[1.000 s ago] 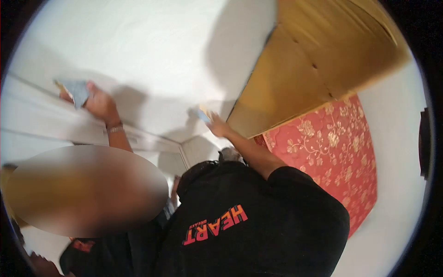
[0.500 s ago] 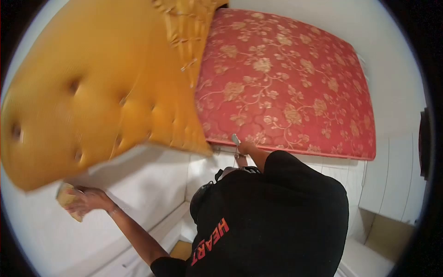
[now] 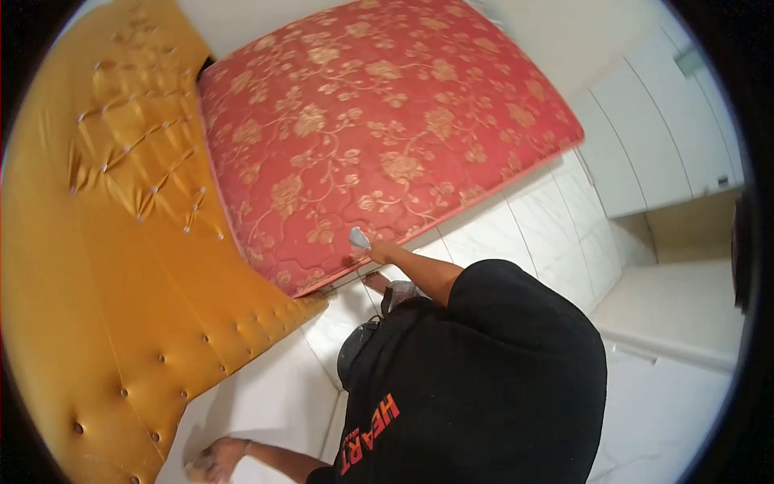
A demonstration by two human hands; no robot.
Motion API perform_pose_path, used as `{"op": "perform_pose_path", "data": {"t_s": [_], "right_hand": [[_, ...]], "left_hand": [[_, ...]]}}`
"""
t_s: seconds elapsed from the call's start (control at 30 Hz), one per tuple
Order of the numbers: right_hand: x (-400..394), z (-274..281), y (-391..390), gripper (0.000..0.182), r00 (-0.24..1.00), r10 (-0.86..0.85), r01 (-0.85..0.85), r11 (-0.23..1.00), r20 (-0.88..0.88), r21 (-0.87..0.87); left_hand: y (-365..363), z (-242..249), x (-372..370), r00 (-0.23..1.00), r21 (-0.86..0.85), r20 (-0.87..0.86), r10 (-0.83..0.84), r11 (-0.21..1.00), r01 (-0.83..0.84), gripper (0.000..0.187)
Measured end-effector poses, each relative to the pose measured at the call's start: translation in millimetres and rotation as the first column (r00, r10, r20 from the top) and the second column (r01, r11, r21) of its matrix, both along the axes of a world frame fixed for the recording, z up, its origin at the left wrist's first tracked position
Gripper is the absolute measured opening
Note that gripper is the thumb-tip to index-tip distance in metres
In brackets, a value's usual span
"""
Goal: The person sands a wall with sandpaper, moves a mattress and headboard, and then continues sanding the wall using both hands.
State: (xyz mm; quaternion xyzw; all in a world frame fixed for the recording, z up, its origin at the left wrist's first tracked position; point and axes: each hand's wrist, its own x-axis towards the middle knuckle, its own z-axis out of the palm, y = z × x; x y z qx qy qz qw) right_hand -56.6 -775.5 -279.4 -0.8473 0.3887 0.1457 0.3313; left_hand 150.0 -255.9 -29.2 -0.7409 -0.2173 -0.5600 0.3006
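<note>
My left hand [image 3: 229, 456] is low in the head view, its fingers closed around a yellowish cloth [image 3: 197, 468]. It is over a white surface [image 3: 270, 395], close to the lower edge of the yellow tufted headboard [image 3: 89, 266]. In front of my body, my right hand [image 3: 381, 251] grips a small pale grey flat object [image 3: 359, 238], whose kind I cannot tell. That hand overlaps the near edge of the red mattress [image 3: 387, 121], which has a gold flower pattern.
White tiled floor [image 3: 492, 230] runs along the mattress's near side. A white cabinet [image 3: 645, 137] with an open compartment [image 3: 693, 230] stands at the right. My foot [image 3: 376, 281] shows beside the mattress edge.
The view has turned, so the headboard and mattress sit further left and more floor and cabinet show. My left hand is lower in the view. Both hands keep hold of their things.
</note>
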Motion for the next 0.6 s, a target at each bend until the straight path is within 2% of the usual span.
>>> {"op": "perform_pose_path", "data": {"t_s": [0.03,0.07,0.1,0.13,0.17,0.2,0.23,0.3,0.37,0.4,0.43,0.47,0.5,0.6], "right_hand": [[-16,4,-9,0.049,0.999,0.037,-0.037,0.982,0.004,0.185],[-36,10,-6,0.049,1.000,-0.012,0.011,0.983,0.004,0.183],[-58,18,-2,0.048,0.999,-0.048,0.052,0.981,-0.024,0.186],[-78,26,3,0.047,0.995,-0.085,0.093,0.978,-0.052,0.187],[-102,14,10,0.047,0.990,-0.133,0.140,0.974,-0.051,0.176],[-131,2,15,0.048,0.983,-0.175,0.182,0.971,-0.058,0.157],[-157,5,21,0.048,0.962,-0.244,0.259,0.957,-0.121,0.129],[-213,18,7,0.049,0.923,-0.333,0.352,0.933,-0.193,0.077],[-267,22,7,0.045,0.808,-0.530,0.583,0.783,-0.258,0.216],[-298,9,11,0.046,0.774,-0.606,0.630,0.765,-0.182,0.132],[-325,-2,13,0.045,0.780,-0.600,0.617,0.785,-0.175,0.057],[-346,-6,15,0.043,0.691,-0.687,0.712,0.701,-0.226,0.045],[-361,11,19,0.041,0.685,-0.679,0.712,0.701,-0.264,0.042],[-396,-1,29,0.042,0.555,-0.809,0.830,0.555,-0.194,0.061]], "left_hand": [[-55,-7,-20,0.930,-0.121,-0.295,0.221,0.957,-0.265,0.039],[-36,-68,-25,0.836,0.101,-0.482,0.261,0.965,-0.243,0.038],[58,-185,-20,0.848,0.092,-0.484,0.217,0.976,-0.198,0.038],[45,-281,-28,0.516,0.436,-0.800,0.306,0.887,0.151,0.041],[28,-287,-17,0.528,0.423,-0.806,0.269,0.885,0.194,0.041],[-24,-308,-48,0.480,0.344,-0.854,0.201,0.910,0.232,0.041],[-29,-316,-88,0.419,0.258,-0.899,0.130,0.929,0.264,0.041],[-61,-333,-118,0.279,0.090,-0.960,0.004,0.951,0.296,0.042],[-63,-326,-126,0.163,-0.015,-0.984,-0.068,0.951,0.307,0.042],[-64,-316,-121,0.116,-0.058,-0.988,-0.098,0.950,0.308,0.042],[-73,-309,-115,0.071,-0.108,-0.988,-0.136,0.946,0.306,0.043],[-86,-305,-111,0.024,-0.161,-0.984,-0.176,0.940,0.301,0.043],[-100,-302,-111,-0.028,-0.214,-0.976,-0.216,0.932,0.292,0.043],[-154,-297,-118,-0.185,-0.381,-0.921,-0.343,0.894,0.237,0.044]]}}
